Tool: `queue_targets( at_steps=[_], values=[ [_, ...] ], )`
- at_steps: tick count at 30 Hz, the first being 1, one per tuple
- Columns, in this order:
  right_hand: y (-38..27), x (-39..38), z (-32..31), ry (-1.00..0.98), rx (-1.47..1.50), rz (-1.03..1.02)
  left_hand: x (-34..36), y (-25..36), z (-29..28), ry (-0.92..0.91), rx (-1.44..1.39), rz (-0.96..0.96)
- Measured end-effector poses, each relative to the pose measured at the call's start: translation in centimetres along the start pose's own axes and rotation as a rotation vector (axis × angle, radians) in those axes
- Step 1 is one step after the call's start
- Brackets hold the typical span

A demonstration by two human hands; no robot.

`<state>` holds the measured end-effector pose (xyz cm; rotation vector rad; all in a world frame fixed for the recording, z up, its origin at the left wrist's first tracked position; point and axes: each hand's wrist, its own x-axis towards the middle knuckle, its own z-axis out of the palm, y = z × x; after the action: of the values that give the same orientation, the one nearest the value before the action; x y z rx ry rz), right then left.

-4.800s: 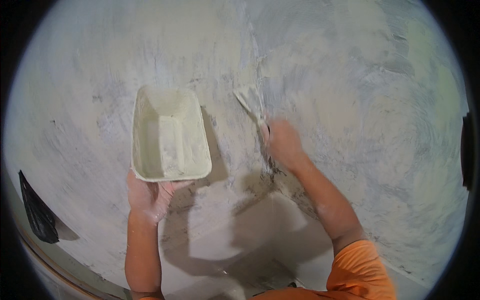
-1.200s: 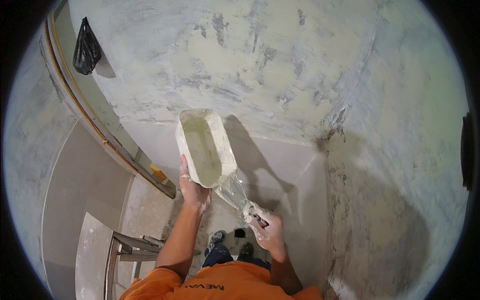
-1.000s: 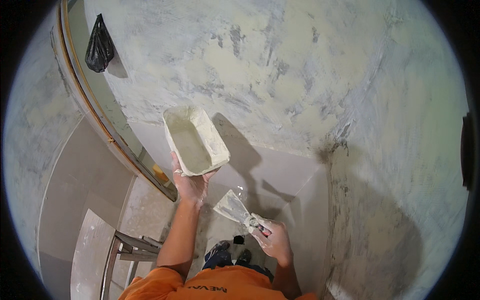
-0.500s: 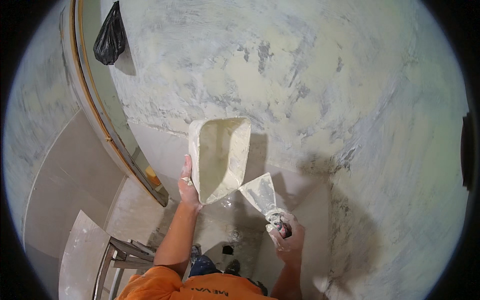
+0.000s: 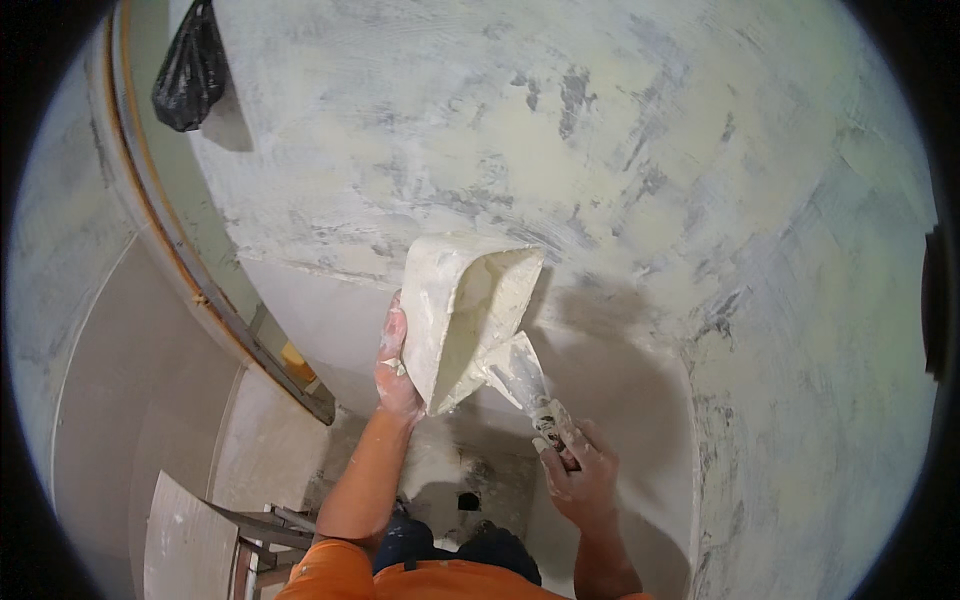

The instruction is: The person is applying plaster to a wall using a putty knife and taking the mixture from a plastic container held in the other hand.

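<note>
My left hand [image 5: 398, 365] is wrapped round the lower left side of an off-white plastic tub [image 5: 428, 290], its rim and inside smeared with pale filler. The tub is tipped so that its mouth faces right. In my right hand [image 5: 585, 470] is a putty knife [image 5: 519, 375] with a wide, filler-coated blade, gripped by its handle. The blade's left corner meets the lower right rim of the tub. Filler also whitens the fingers of both hands.
A patchily plastered wall [image 5: 640, 170] rises ahead, with grey tile [image 5: 330, 310] along its lower part. At the left are a door frame [image 5: 170, 240], a hanging black plastic bag [image 5: 190, 75] and a wooden stool or trestle [image 5: 265, 535] with a board. The floor has a dark square hole [image 5: 468, 501].
The tub has tilted further, turning its mouth to the right. My right hand has shifted slightly, and the putty knife's blade now overlaps the tub's lower rim.
</note>
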<state>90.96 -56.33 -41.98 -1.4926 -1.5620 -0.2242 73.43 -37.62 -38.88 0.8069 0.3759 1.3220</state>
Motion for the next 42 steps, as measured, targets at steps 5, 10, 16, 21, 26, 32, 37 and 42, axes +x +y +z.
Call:
queue_targets(
  at_steps=[5, 10, 16, 21, 26, 32, 37, 42],
  values=[
    [-2.8, 5.8, -0.5, -0.157, 0.026, 0.338, 3.8, 0.7, -0.6, -0.038, -0.031, -0.070],
    [-4.1, 7.5, 1.0, -0.132, -0.206, 0.075, 6.0, 1.5, 0.2, -0.027, -0.133, -0.068],
    [-6.5, 7.4, 6.0, -0.304, -0.021, 0.410, 7.5, -0.8, -4.3, 0.018, -0.011, -0.109],
    [-4.6, 5.7, 9.6, -0.336, 0.490, 0.625, 7.7, -2.5, -5.9, 0.103, 0.003, -0.167],
    [-6.1, 7.8, 5.3, -0.350, 1.020, 0.908, 6.3, -2.1, -3.1, 0.094, -0.100, -0.135],
    [-9.8, 6.9, -2.0, -0.103, 1.264, 0.972, 0.9, -0.8, 0.5, 0.092, -0.254, -0.212],
    [-13.9, 6.7, -6.7, 0.225, 1.238, 0.845, -3.8, 6.1, 5.2, 0.013, -0.244, -0.319],
    [-18.9, 10.6, -9.5, 0.193, 1.701, 0.624, -4.7, 15.5, 8.9, -0.134, -0.236, -0.297]
  ],
)
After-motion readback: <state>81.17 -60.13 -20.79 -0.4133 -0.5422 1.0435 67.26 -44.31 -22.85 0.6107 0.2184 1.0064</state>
